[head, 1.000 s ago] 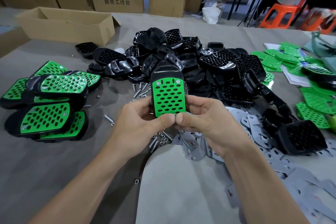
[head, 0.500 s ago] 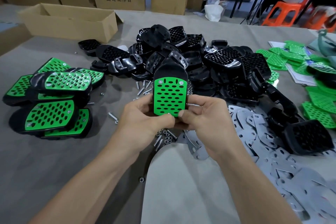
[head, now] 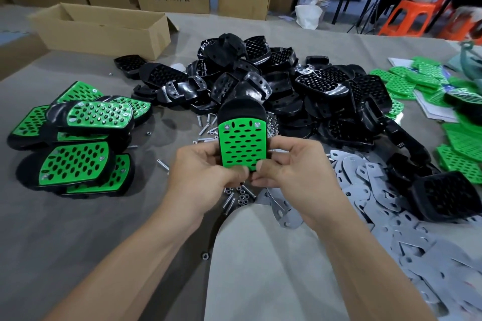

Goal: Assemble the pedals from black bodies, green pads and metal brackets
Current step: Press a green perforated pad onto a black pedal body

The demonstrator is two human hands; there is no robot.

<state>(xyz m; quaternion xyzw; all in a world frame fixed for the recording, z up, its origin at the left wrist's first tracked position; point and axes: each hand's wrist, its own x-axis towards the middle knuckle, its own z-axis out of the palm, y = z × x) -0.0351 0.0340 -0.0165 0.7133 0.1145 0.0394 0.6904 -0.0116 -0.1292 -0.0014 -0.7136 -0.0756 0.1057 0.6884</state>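
Two hands: the left hand and the right hand both grasp the pedal at its near end, fingers curled behind it and thumbs meeting on the front.
Pedal: its green pad sits on its black body; it is held upright above the surface, at centre, just in front of the heap of black bodies.
Change: slight. The thumbs pinched just below the pad a second ago and now lie on its near edge.
Screws: two heads show at the far corners; the near corners are hidden.
Meaning: likely seating a near fastener, so this pedal seems nearly done.
Finished pedals: stacked far left of the hands.
Metal brackets: spread near right.
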